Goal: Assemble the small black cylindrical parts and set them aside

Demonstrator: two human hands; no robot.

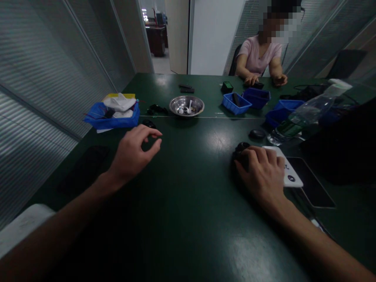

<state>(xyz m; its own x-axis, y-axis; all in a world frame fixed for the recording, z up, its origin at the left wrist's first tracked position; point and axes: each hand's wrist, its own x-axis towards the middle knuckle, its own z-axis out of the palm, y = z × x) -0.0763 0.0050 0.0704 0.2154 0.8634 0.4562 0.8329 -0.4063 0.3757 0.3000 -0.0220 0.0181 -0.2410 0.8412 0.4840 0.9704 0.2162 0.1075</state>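
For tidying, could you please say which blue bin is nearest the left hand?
The blue bin left of the metal bowl, with white material; the others stand to its right.

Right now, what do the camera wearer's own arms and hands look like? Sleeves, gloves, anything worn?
Left hand and right hand: no gloves, no rings visible. Left forearm and right forearm: no sleeves, watch, straps or cables visible on either.
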